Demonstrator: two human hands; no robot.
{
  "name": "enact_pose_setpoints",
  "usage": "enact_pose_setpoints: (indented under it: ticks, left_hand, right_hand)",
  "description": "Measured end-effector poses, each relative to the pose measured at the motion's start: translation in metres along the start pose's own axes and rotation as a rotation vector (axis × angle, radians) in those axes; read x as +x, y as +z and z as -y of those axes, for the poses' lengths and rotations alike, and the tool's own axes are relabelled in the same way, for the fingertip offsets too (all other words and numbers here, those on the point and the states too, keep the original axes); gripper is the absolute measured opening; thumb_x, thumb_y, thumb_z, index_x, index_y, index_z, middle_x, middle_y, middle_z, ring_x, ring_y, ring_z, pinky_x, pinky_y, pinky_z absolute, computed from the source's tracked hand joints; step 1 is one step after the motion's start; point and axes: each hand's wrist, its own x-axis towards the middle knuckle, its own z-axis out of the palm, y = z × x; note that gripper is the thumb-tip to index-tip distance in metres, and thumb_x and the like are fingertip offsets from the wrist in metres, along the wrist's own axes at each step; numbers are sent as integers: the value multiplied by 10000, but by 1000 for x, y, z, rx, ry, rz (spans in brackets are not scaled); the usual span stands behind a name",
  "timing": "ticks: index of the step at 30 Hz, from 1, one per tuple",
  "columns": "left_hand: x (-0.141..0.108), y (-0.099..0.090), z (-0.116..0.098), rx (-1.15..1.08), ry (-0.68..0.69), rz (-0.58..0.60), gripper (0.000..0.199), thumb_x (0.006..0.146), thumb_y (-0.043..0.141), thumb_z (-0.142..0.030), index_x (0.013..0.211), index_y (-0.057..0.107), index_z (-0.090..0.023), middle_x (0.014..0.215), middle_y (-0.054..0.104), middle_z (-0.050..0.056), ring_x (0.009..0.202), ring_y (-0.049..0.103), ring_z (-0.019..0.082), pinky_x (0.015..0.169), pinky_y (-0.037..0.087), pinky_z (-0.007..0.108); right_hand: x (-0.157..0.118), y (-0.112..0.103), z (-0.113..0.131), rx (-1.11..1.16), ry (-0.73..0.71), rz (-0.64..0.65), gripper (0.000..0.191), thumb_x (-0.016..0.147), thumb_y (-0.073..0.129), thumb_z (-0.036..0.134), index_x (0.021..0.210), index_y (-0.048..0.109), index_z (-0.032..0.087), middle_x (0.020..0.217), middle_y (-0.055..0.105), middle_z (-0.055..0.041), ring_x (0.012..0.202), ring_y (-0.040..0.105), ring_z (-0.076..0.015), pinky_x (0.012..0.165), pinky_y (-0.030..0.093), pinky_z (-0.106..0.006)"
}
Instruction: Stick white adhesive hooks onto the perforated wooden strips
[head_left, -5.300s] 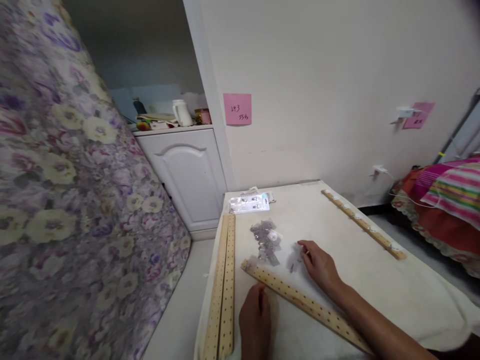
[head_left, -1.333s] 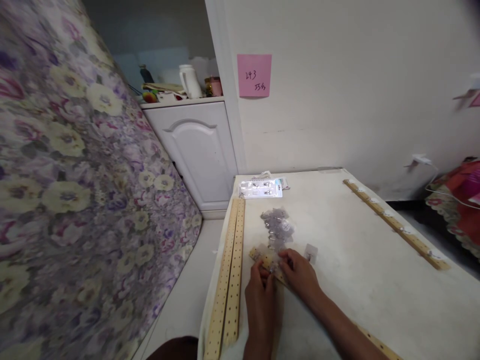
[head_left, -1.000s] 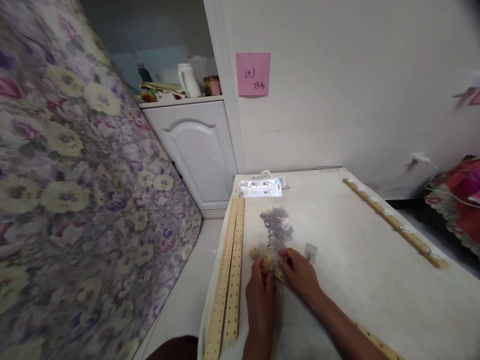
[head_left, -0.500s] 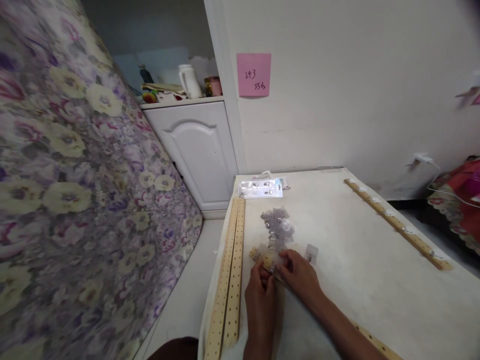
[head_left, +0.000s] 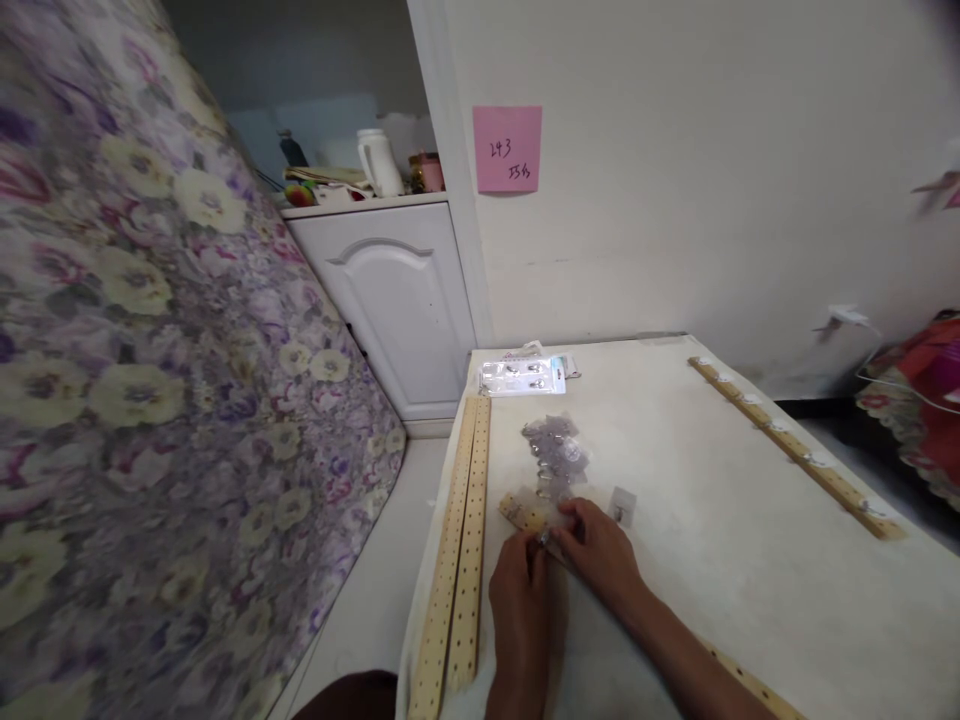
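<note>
A pale wooden strip with holes (head_left: 526, 515) lies slantwise beneath my hands, most of its middle covered by my arms. My left hand (head_left: 519, 575) is closed, its fingertips pinching a small clear hook with a shiny metal part (head_left: 544, 538) at the strip. Close on the right, the bent thumb and fingers of my right hand (head_left: 598, 540) meet at the same spot; they hide what they grip. Several clear hooks on square pads (head_left: 556, 452) lie in a pile just beyond. A single clear hook (head_left: 622, 504) rests right of my right hand.
Two long perforated wooden strips (head_left: 471, 500) lie side by side along the table's left edge. Packaged hooks (head_left: 523, 376) lie at the back left. Another strip bearing several hooks (head_left: 795, 447) runs along the right edge. A floral curtain (head_left: 187, 400) hangs at left.
My left hand has dropped slightly and its fingers have drawn in, uncovering more of the strip and the metal part. My right hand stays nearly in place.
</note>
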Motion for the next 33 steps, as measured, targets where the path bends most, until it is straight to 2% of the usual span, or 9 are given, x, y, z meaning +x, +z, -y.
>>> enact_pose_setpoints:
  ticks: [8, 25, 33]
  left_hand:
    - [1, -2, -3, 12, 13, 2, 211, 833, 478, -305, 915, 643, -203, 893, 698, 64, 830, 640, 224, 749, 476, 322]
    - [0, -2, -5, 6, 14, 31, 207, 862, 438, -278, 937, 622, -220, 919, 694, 41, 853, 635, 212, 770, 452, 321]
    - [2, 0, 0, 32, 13, 23, 190, 848, 460, -285, 919, 619, -211, 908, 693, 53, 844, 637, 218, 753, 457, 321]
  right_hand:
    - [1, 0, -1, -7, -7, -1, 292, 767, 583, 318, 1046, 609, 237, 885, 674, -3, 800, 626, -181, 719, 427, -281]
    - [-1, -1, 1, 8, -11, -6, 304, 769, 581, 323, 1059, 602, 234, 921, 672, -8, 830, 625, -184, 736, 420, -285]
    - [0, 0, 1, -6, 10, 0, 280, 740, 595, 318, 1013, 612, 258, 870, 671, 17, 798, 626, -176, 699, 409, -272]
